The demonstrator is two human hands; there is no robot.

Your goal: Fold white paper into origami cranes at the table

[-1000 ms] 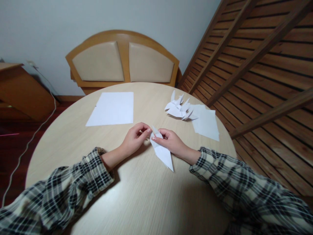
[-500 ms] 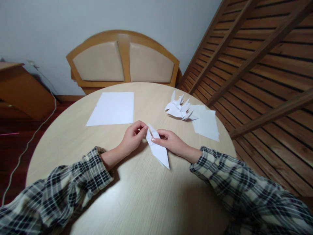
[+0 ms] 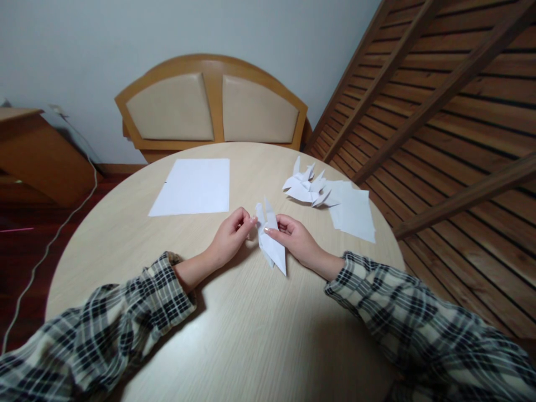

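Between my hands, just above the table, is a folded white paper (image 3: 275, 252) with two narrow points rising at its far end and a wider diamond shape toward me. My right hand (image 3: 298, 241) grips it from the right side, thumb on top and the other fingers behind. On the other side, my left hand (image 3: 234, 233) is closed, with thumb and forefinger pinched at the left edge of the folded paper near the base of the left point. Its remaining fingers are curled and partly hidden.
On the round wooden table (image 3: 218, 346), white paper sheets (image 3: 192, 187) lie at the back left. Several folded paper cranes (image 3: 304, 187) cluster at the back right, beside a stack of square sheets (image 3: 355, 212). A chair (image 3: 218, 106) stands behind, a slatted wooden screen (image 3: 456, 128) to the right.
The folded paper has turned more upright and shifted slightly away from me. Its far end, a single narrow tip before, now shows two separated points. Both hands stay close to it.
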